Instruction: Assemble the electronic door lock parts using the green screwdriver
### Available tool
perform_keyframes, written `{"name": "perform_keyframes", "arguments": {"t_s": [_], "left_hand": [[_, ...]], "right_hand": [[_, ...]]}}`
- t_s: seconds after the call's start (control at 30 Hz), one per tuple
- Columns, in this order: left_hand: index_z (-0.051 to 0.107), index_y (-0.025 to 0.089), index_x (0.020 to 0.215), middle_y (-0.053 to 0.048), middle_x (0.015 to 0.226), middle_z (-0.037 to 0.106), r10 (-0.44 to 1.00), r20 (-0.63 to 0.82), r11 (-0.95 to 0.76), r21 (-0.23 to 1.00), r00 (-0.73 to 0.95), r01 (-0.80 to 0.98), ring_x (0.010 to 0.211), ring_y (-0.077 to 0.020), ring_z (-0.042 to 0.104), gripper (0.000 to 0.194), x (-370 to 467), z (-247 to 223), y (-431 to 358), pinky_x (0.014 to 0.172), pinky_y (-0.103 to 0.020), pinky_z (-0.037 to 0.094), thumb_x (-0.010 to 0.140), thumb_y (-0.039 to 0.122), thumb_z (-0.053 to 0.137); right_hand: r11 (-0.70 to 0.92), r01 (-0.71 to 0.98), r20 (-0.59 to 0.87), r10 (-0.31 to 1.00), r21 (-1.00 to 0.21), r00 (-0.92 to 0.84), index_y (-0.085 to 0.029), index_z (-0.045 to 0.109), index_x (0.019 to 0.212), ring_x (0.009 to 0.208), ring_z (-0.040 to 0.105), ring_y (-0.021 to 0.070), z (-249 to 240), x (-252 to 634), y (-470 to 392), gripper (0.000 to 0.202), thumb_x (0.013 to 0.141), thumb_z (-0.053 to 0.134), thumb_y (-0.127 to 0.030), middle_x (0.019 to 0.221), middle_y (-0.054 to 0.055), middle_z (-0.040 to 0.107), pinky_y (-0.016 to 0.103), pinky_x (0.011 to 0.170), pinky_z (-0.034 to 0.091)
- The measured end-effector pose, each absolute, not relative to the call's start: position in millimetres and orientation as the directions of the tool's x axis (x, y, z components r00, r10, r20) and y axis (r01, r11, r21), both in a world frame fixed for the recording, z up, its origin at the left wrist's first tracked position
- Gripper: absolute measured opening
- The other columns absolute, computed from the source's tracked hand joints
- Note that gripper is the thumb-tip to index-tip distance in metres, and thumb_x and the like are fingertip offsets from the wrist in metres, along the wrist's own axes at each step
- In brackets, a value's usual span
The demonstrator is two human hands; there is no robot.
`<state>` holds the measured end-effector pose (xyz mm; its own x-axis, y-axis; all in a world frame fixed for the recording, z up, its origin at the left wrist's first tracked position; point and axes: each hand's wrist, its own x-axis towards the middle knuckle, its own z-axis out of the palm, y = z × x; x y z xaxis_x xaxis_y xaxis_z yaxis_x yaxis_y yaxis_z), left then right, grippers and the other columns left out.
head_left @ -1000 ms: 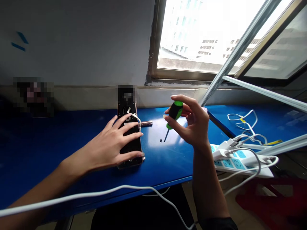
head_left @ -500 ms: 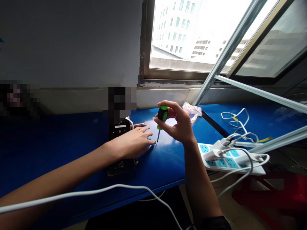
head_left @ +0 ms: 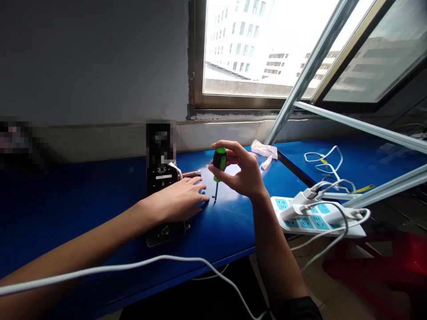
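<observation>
My right hand (head_left: pixel 242 169) grips a green and black screwdriver (head_left: pixel 220 161) by its handle, with the shaft pointing down and its tip at the blue tabletop. Close to the tip lie small dark bits (head_left: pixel 213 197), perhaps screws. My left hand (head_left: pixel 183 198) rests palm down, fingers spread, over the right side of a black device (head_left: pixel 163 179) and the table beside it. Its fingertips are just left of the small bits, and nothing shows in its grasp. A copper-coloured cylinder (head_left: pixel 191 174) sticks out from the device behind my left fingers.
On the right, a white power strip (head_left: pixel 278 213) holds several plugs and cables. A metal frame (head_left: pixel 363 126) slants across the blue table (head_left: pixel 110 178). A plastic packet (head_left: pixel 263 150) lies near the window. A white cable (head_left: pixel 133 266) crosses the foreground; a red stool (head_left: pixel 400 258) stands lower right.
My left fingertips have drawn back left from the screwdriver tip, uncovering the small dark bits. The screwdriver stays in my right hand. The whole view has shifted slightly.
</observation>
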<state>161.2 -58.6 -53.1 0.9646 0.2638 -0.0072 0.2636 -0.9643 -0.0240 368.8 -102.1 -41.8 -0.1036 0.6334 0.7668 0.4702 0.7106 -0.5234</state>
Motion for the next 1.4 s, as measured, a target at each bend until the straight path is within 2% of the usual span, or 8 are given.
{"name": "perform_keyframes", "arguments": {"t_s": [0.17,0.3,0.43,0.57,0.67,0.87,1.17,1.4], "left_hand": [[0.079,0.021,0.102,-0.009,0.109,0.076,0.306,0.064,-0.952,0.027,0.95,0.305,0.121,-0.0323,0.063,0.011,161.0,-57.5,-59.9,0.105,-0.048,0.051,0.094,0.025,0.072],[0.081,0.02,0.092,-0.009,0.102,0.077,0.363,0.148,-0.931,0.09,0.92,0.353,0.119,-0.0312,0.064,0.011,159.9,-57.8,-62.2,0.109,-0.048,0.051,0.091,0.03,0.077],[0.08,0.018,0.083,-0.01,0.1,0.076,0.39,0.217,-0.919,0.156,0.895,0.363,0.119,-0.0287,0.066,0.012,153.7,-55.4,-65.2,0.108,-0.044,0.054,0.091,0.026,0.078],[0.078,0.018,0.084,-0.007,0.088,0.076,0.392,0.252,-0.917,0.188,0.885,0.353,0.118,-0.028,0.065,0.013,142.3,-52.2,-70.6,0.101,-0.041,0.058,0.095,0.021,0.073],[0.075,0.018,0.088,-0.008,0.094,0.075,0.407,0.3,-0.909,0.225,0.863,0.35,0.117,-0.0277,0.063,0.011,129.6,-50.5,-75.6,0.098,-0.041,0.058,0.097,0.023,0.07],[0.071,0.02,0.095,-0.007,0.099,0.074,0.539,0.396,-0.82,0.447,0.743,0.356,0.121,-0.0268,0.06,0.01,93.5,-50.7,-79.9,0.101,-0.04,0.057,0.099,0.029,0.069],[0.071,0.02,0.104,-0.006,0.101,0.074,0.475,0.465,-0.849,0.466,0.747,0.249,0.124,-0.0236,0.057,0.007,51.8,-64.0,-80.1,0.104,-0.038,0.054,0.102,0.019,0.064],[0.07,0.02,0.094,-0.004,0.093,0.074,0.579,0.497,-0.788,0.544,0.646,0.288,0.116,-0.0239,0.061,0.005,43.7,-69.7,-79.8,0.097,-0.037,0.054,0.096,0.023,0.073]], "right_hand": [[0.731,0.4,0.784,0.619,-0.553,-0.048,-0.024,0.062,0.125,0.08,0.075,0.0151,-40.7,368.7,-103.4,0.045,0.083,0.079,-0.021,0.092,-0.002,0.074,0.029,0.07,0.065],[0.76,0.353,0.812,0.584,-0.546,-0.002,-0.026,0.061,0.123,0.079,0.077,0.0167,-35.8,364.0,-104.9,0.045,0.082,0.08,-0.022,0.09,-0.003,0.075,0.03,0.068,0.067],[0.806,0.317,0.856,0.514,-0.5,0.043,-0.027,0.061,0.122,0.076,0.077,0.0165,-29.5,357.2,-106.6,0.044,0.083,0.082,-0.021,0.088,-0.003,0.076,0.031,0.067,0.067],[0.824,0.312,0.876,0.476,-0.474,0.075,-0.029,0.059,0.125,0.077,0.077,0.0178,-26.4,351.0,-108.3,0.045,0.086,0.081,-0.024,0.089,-0.002,0.075,0.033,0.066,0.068],[0.828,0.324,0.887,0.449,-0.457,0.103,-0.031,0.057,0.125,0.076,0.077,0.0191,-24.6,345.8,-110.0,0.045,0.087,0.08,-0.026,0.088,-0.002,0.073,0.036,0.066,0.068],[0.828,0.279,0.872,0.479,-0.487,0.101,-0.036,0.051,0.127,0.084,0.077,0.0231,-21.0,330.8,-111.6,0.047,0.09,0.078,-0.024,0.093,0.0,0.072,0.041,0.07,0.07],[0.847,0.156,0.861,0.506,-0.508,0.056,-0.032,0.052,0.125,0.085,0.078,0.0201,-15.3,302.6,-108.4,0.047,0.088,0.08,-0.023,0.093,-0.001,0.074,0.036,0.068,0.07],[0.869,0.116,0.875,0.484,-0.481,-0.002,-0.03,0.055,0.124,0.084,0.079,0.0198,-9.7,289.1,-105.2,0.05,0.084,0.082,-0.015,0.094,-0.001,0.075,0.036,0.069,0.071]]}}
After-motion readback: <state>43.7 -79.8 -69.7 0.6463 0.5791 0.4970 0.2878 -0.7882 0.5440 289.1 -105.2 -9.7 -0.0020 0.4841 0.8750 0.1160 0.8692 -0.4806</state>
